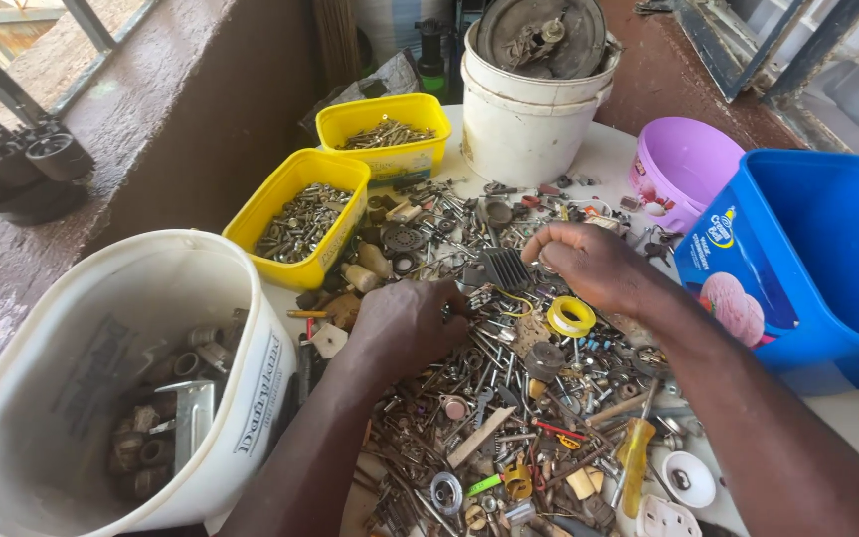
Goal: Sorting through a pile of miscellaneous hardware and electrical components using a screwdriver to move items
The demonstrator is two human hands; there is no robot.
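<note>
I'm sorting through the scrap pile (509, 398) on the counter (603, 154): left hand (405, 323) curled into it, can't tell its grip; right hand (589, 261) pinching something small just above the yellow ring (571, 316).

Tubs and buckets hem both hands: yellow tubs (300, 204) ahead-left, blue tub (807, 259) right, scrap pile (509, 418) beneath.

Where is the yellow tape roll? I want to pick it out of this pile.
In the head view, the yellow tape roll lies on the scrap pile right of centre, just below the right hand and right of the left hand.
</note>
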